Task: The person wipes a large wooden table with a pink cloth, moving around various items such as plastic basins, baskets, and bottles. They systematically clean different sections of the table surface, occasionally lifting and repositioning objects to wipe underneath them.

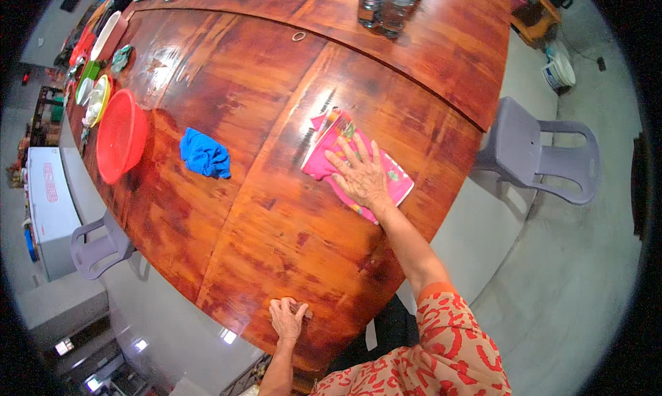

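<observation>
My right hand (360,173) lies flat, fingers spread, on a pink patterned cloth (329,142) in the middle of a big polished wooden table (276,258). The cloth is pressed against the tabletop under my palm. My left hand (286,319) rests on the near edge of the table with its fingers spread, holding nothing. A crumpled blue cloth (205,154) lies on the table to the left of the pink one, apart from both hands.
A red plastic basin (121,135) and several bowls and plates (96,96) sit along the table's left edge. Clear bottles (386,4) stand at the far side. Grey plastic chairs stand at the right (534,154) and the lower left (100,248). A white chest (48,210) is at the left.
</observation>
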